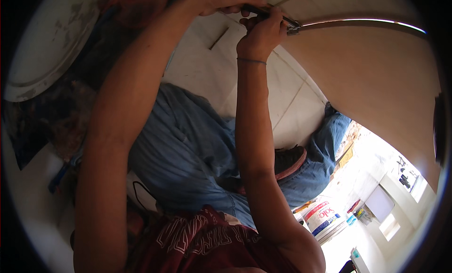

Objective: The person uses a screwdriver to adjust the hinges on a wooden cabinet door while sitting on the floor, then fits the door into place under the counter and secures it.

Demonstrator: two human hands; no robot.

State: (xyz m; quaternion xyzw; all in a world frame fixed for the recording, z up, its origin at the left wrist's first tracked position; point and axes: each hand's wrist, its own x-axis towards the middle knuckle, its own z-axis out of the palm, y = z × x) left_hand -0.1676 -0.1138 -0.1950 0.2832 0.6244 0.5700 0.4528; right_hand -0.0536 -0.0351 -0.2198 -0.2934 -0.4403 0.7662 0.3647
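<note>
Both of my hands are at the top edge of the view, beside a brown door panel (372, 70). My right hand (263, 35), with a dark band at the wrist, is closed around a slim black tool (256, 10) whose exact kind I cannot make out. The tool points toward a small metal fitting (294, 28), which looks like a hinge, at the panel's edge. My left hand (230, 2) is at the tool's rear end, fingers bent. The upper edge of the view cuts part of it off, and its grip is unclear.
A thin dark rod (219, 38) lies on the pale tiled floor (197, 68). My crossed legs in jeans (183, 136) are below my arms. A white bucket (322, 219) with a red and blue label stands right. A big white round container (47, 42) is upper left.
</note>
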